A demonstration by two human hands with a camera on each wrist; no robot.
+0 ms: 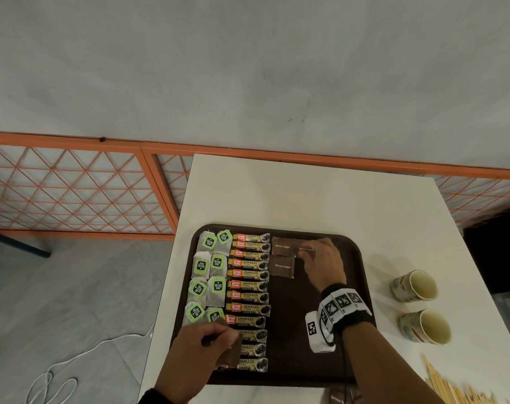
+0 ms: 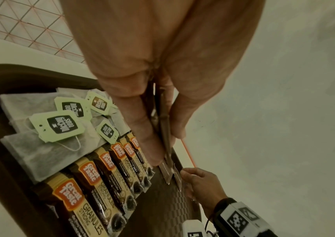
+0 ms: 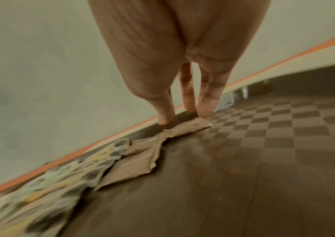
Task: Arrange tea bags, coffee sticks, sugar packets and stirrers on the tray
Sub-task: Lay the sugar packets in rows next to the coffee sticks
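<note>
A dark brown tray (image 1: pixel 288 339) holds tea bags (image 1: pixel 210 275) on the left and a column of coffee sticks (image 1: pixel 249 295) beside them. Two brown sugar packets (image 1: pixel 283 246) lie at its far right part. My right hand (image 1: pixel 309 252) has straight fingertips (image 3: pixel 205 110) touching a third sugar packet (image 3: pixel 190 126) that lies next to them. Over the tray's near left corner, my left hand (image 1: pixel 213 342) pinches a small stack of sugar packets (image 2: pixel 167 173) between thumb and fingers.
Two paper cups (image 1: pixel 414 285) (image 1: pixel 425 326) stand on the white table right of the tray. Wooden stirrers (image 1: pixel 457 389) lie at the near right corner. More brown packets (image 1: pixel 338 398) sit at the table's front edge. An orange mesh fence (image 1: pixel 73 188) runs behind.
</note>
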